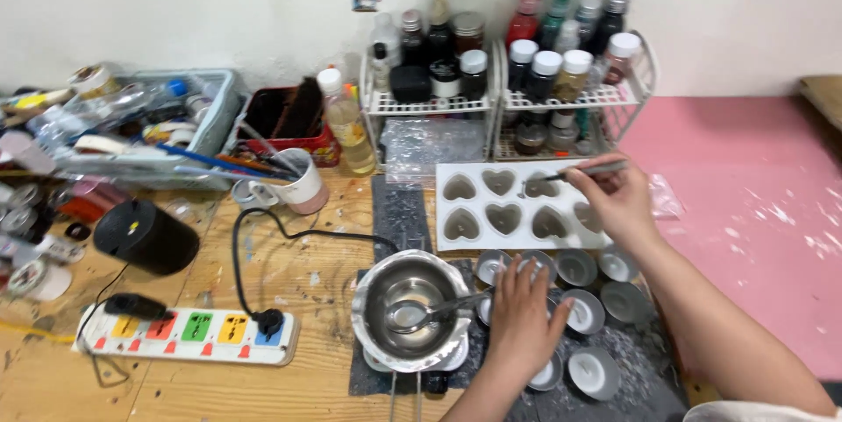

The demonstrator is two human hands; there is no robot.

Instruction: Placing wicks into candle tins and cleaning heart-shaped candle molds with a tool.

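My right hand (618,198) holds metal tweezers (579,174) whose tips reach into an upper heart cavity of a white silicone mould (456,232). The mould lies flat with two rows of heart-shaped cavities holding greyish fill. My left hand (524,315) rests flat, fingers spread, on several small round metal cups (594,370) grouped on a dark mat. Just left of that hand stands a steel pot (409,310) with a spoon lying in it.
A power strip (189,332) with a black plug lies front left, beside a black cylinder (146,236). A mug of tools (296,183), a cluttered tray (140,119) and two wire racks of bottles (509,80) line the back. A pink surface (754,203) is to the right.
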